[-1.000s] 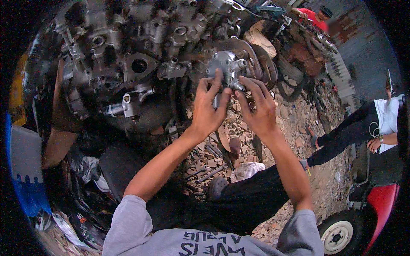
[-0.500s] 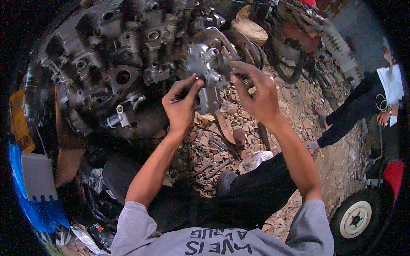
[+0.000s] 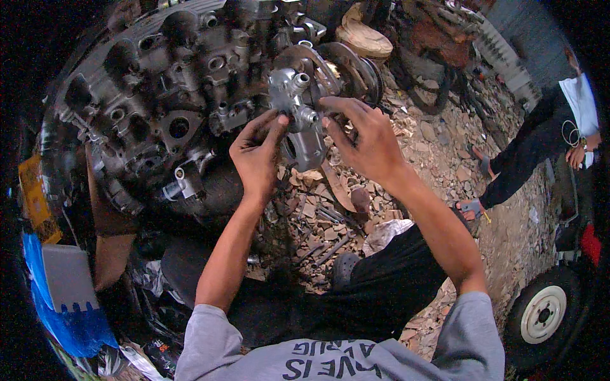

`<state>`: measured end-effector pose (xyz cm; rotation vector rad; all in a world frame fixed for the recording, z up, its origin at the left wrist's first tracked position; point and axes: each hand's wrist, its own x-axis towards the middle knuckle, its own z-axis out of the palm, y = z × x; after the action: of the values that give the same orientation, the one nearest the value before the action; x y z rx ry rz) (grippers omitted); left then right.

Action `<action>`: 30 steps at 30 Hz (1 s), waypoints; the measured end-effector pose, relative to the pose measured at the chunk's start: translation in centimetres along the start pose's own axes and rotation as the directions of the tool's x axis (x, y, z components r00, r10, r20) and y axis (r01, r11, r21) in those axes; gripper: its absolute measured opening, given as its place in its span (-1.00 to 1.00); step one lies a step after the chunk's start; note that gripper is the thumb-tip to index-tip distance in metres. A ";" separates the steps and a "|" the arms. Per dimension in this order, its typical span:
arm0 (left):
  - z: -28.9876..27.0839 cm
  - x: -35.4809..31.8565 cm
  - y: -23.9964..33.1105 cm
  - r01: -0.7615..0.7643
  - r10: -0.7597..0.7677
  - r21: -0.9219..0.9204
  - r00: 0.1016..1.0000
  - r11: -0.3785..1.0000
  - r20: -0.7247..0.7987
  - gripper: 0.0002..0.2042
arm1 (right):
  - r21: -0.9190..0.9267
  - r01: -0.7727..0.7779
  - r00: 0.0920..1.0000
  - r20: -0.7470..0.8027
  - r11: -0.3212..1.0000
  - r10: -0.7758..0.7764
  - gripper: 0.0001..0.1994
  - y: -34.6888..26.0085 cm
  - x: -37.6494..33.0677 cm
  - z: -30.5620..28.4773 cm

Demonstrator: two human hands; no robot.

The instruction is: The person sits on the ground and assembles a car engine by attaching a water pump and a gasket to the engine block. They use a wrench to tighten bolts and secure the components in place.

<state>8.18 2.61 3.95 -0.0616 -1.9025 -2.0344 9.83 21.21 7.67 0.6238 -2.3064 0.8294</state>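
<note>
A silver-grey cast metal housing with two short pipe stubs is up in front of me, before the dark engine parts. My left hand is closed at its left side, thumb and fingertips pinching the edge. At the right side, my right hand has bent fingers, with thumb and index fingertips against the housing beside the lower pipe stub. Just what the right fingertips press on is partly hidden. Behind and to the left stands a large, oily cylinder head with many ports and bosses.
Rubble and loose metal pieces cover the ground. Round discs and a cream-coloured bundle lie beyond my hands. A person in dark trousers stands at the right, near a wheel. Blue sheeting is at the left.
The right fingertips have come closer to the lower pipe stub. My left hand keeps its pinch on the housing, and the whole view has shifted slightly.
</note>
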 end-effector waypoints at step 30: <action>0.1 0.5 -0.6 0.029 -0.032 0.153 0.999 0.988 0.017 -0.65 | -0.081 -0.224 0.970 0.080 0.971 0.231 -0.77 -0.2 -0.3 0.5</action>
<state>7.51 2.61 3.49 -0.0134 -2.0765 -1.9063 10.00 20.80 7.25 0.3754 -2.5105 0.8331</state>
